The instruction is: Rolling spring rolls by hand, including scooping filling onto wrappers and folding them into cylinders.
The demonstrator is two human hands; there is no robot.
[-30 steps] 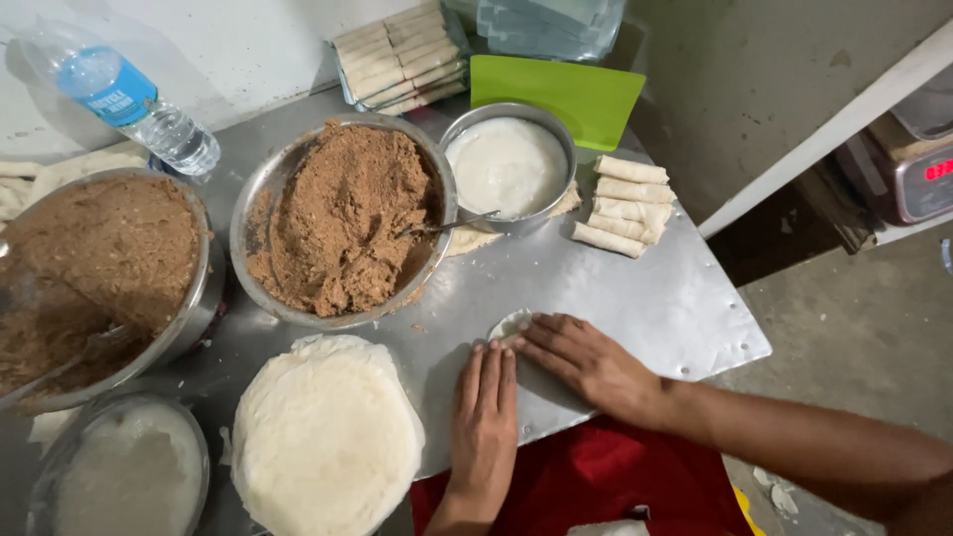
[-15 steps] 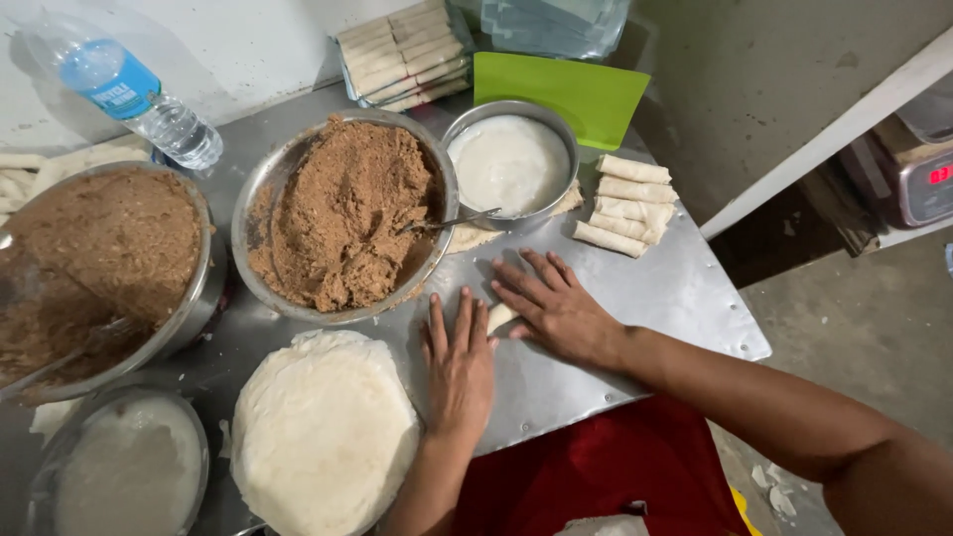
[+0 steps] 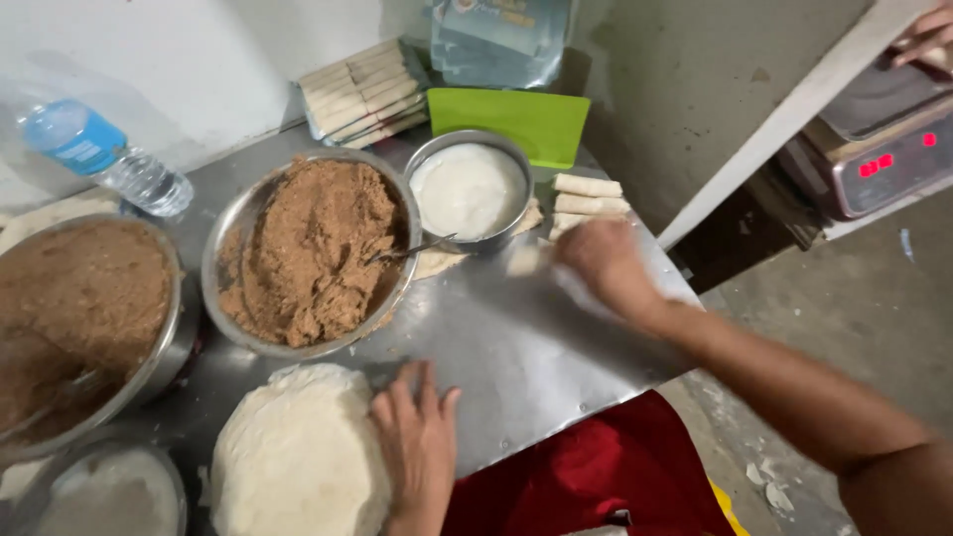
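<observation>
Roll (image 3: 523, 260), pale & blurred, prob. in right hand (image 3: 606, 268).

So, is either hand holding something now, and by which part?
The right hand seems to hold a pale roll by one end, though blurred. The left hand holds nothing; it rests flat beside the wrapper stack.

Dim, warm light; right hand (image 3: 603, 260) motion-blurred; glare on steel table (image 3: 536, 367).

Water bottle (image 3: 104, 154), green board (image 3: 506, 124), scale (image 3: 879, 149)
</observation>
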